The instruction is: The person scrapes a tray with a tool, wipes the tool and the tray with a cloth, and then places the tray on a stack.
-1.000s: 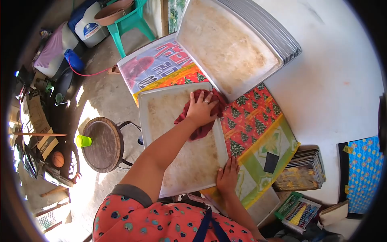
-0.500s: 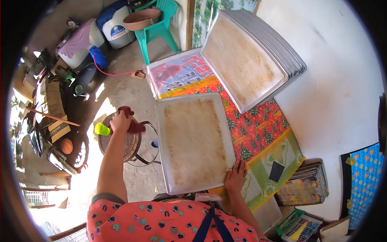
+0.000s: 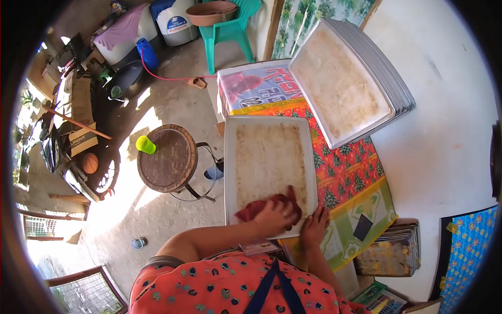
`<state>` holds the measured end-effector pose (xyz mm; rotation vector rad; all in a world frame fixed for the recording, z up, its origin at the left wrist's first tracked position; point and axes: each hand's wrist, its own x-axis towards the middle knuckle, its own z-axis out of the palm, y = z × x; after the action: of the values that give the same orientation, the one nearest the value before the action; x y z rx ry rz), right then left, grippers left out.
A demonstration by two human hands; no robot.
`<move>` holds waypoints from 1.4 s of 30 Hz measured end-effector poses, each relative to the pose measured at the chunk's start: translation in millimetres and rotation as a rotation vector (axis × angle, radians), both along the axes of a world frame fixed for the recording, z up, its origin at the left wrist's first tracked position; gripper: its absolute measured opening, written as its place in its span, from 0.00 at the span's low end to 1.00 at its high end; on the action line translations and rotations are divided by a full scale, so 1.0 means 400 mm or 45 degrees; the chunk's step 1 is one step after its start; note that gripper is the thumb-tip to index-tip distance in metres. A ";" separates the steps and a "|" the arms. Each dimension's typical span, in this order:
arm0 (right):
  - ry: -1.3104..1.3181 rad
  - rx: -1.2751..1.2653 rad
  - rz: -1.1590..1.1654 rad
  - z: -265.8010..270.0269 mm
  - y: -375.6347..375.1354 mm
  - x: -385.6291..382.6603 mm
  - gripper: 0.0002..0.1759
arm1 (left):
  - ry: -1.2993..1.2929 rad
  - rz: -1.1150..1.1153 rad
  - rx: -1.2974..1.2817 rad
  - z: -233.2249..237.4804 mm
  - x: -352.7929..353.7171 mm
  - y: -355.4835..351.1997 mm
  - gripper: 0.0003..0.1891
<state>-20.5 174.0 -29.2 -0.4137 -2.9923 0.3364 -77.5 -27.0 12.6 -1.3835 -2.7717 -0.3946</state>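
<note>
A stained, shallow metal baking tray (image 3: 269,162) lies on the covered table in front of me. My left hand (image 3: 275,217) presses a dark red cloth (image 3: 250,211) onto the tray's near end, fingers curled over the bunched fabric. At the tray's near right edge rests my right hand (image 3: 316,226), its fingers stretched out along the rim and holding nothing. Behind the tray, a tall stack of similar trays (image 3: 340,86) leans at a tilt on the table.
Left of the table stands a round wooden stool (image 3: 170,165) with a lime-green cup (image 3: 146,145) on it. Darker trays (image 3: 387,256) are stacked at the lower right. A green chair (image 3: 230,39) holds a brown basin (image 3: 212,13) at the back.
My left hand has moved right with the red cloth, from above the stool to the near end of the tray. My right hand stays at the tray's edge. The view has shifted.
</note>
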 end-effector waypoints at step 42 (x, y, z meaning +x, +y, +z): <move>0.061 0.099 0.066 -0.012 0.006 -0.001 0.29 | 0.145 1.088 -0.120 -0.027 -0.485 -0.364 0.23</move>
<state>-20.9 176.3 -34.2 -0.3163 -2.9619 0.2297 -271.4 -172.7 1.9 -0.1248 -2.9563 -0.1361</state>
